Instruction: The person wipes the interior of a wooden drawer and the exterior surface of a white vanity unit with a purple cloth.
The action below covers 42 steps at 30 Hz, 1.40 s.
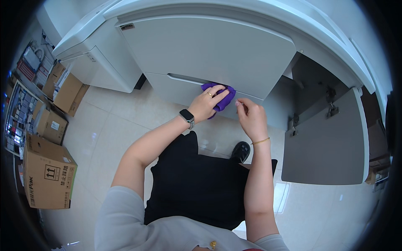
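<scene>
My left hand [209, 102], with a ring and a watch at the wrist, presses a purple cloth [225, 99] against the recessed grip of a grey cabinet drawer front [185, 89]. The cloth is bunched under its fingers and hangs a little below the palm. Just to the right is my right hand [252, 117], raised in front of the lower cabinet edge, its fingers curled and thumb near the index finger. Something small and pale may be at its fingertips; I cannot tell. Above the cloth spans a large grey front panel [207, 47].
On the right, a cabinet door [326, 144] hangs open, showing its metal hinges [332, 110]. A white cabinet [100, 66] stands at upper left. Cardboard boxes [51, 175] line the left side. A black shoe [241, 152] rests on the tiled floor [116, 125].
</scene>
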Tool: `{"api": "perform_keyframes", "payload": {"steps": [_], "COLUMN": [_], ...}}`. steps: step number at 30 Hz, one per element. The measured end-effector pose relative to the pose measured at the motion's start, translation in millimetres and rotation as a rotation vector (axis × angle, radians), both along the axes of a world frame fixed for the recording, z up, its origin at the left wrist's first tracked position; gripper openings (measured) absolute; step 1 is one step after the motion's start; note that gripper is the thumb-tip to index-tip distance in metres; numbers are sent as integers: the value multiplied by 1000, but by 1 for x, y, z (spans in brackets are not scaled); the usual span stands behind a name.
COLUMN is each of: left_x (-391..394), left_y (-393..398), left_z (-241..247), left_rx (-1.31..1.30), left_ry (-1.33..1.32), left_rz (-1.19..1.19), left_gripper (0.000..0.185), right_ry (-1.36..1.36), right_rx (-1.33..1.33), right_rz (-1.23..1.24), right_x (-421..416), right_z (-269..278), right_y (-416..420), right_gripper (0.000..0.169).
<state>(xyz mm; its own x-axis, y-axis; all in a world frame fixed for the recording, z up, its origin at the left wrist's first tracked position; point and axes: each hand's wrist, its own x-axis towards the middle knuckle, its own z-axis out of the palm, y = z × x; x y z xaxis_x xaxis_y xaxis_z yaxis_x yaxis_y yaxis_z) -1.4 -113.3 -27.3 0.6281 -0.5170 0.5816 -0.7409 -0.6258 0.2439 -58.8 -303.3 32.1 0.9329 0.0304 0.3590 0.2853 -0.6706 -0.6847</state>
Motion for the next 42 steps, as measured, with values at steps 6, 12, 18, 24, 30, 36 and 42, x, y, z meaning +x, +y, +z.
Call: {"api": "perform_keyframes", "payload": {"steps": [6, 12, 18, 24, 30, 36, 42], "left_x": [6, 16, 24, 39, 31, 16, 20], "left_y": [56, 149, 125, 46, -56, -103, -76], "left_z": [-2, -18, -59, -50, -27, -29, -68], "left_rx": [99, 220, 175, 379, 377, 771, 764], "left_ry": [-117, -296, -355, -541, -240, -578, -90], "left_rz": [111, 388, 260, -51, -293, -195, -376], "left_gripper": [72, 71, 60, 45, 54, 60, 62], "right_ry": [33, 22, -22, -82, -243, -215, -141], "right_rx": [-43, -104, -105, -91, -61, -13, -45], "right_rz": [20, 80, 98, 72, 13, 41, 65], "right_x": [2, 1, -1, 0, 6, 7, 8], "right_z": [0, -4, -8, -7, -12, -14, -16], "right_y": [17, 18, 23, 23, 26, 29, 36], "right_gripper": [17, 19, 18, 16, 14, 13, 14]}}
